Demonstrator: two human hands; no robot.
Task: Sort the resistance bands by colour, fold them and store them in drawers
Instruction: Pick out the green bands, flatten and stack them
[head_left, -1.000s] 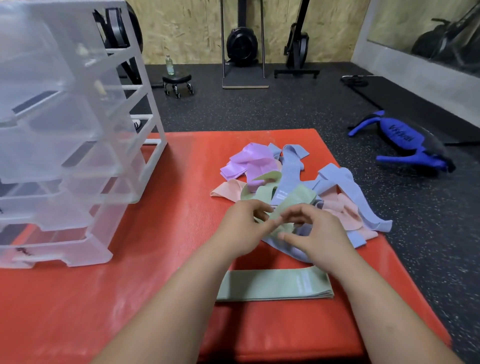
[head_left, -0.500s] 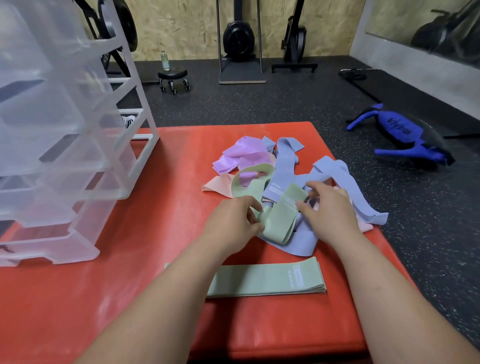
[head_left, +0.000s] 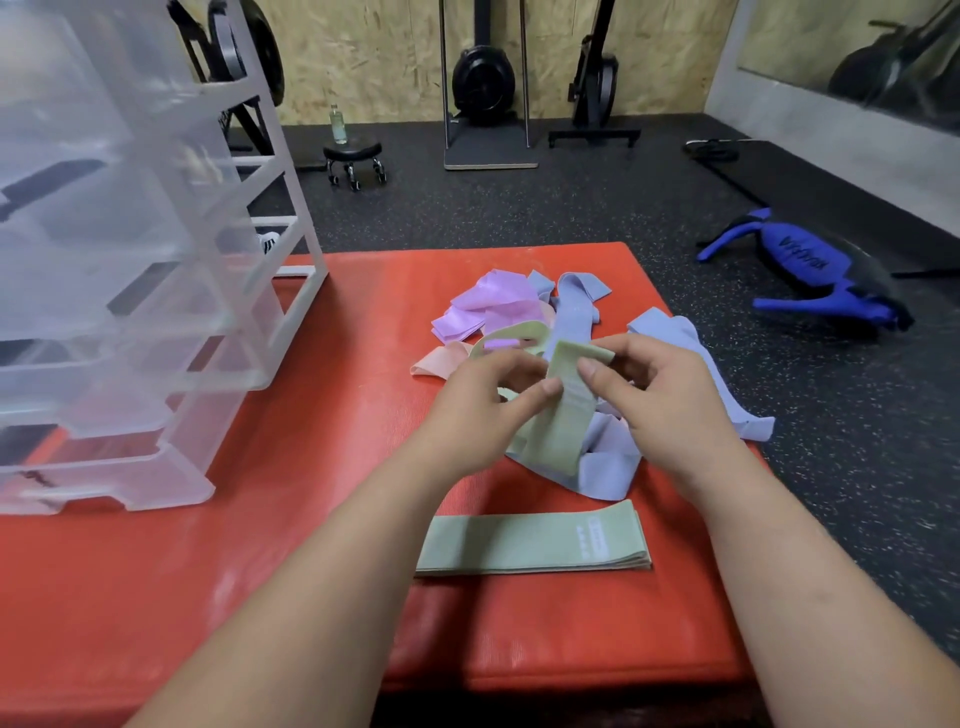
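A tangled heap of resistance bands lies on the red mat (head_left: 311, 545): purple ones (head_left: 488, 306) at the back, blue ones (head_left: 608, 457) to the right and front, a pink one (head_left: 441, 361) on the left. Both hands hold a green band (head_left: 561, 421) lifted above the heap. My left hand (head_left: 483, 410) pinches its left edge with thumb and fingers. Near the band's upper end my right hand (head_left: 654, 400) pinches it. A flat stack of folded green bands (head_left: 530, 540) lies on the mat in front of the heap.
A clear plastic drawer unit (head_left: 130, 291) with several drawers stands on the mat's left side. Beyond the mat is black gym floor with a blue padded item (head_left: 810, 270) to the right, a small wheeled stool (head_left: 353, 161) with a bottle, and exercise machines by the wooden wall.
Both hands have raised the green band out of the heap and turned it more upright. The hands have drawn slightly apart along it. The view has tilted a little.
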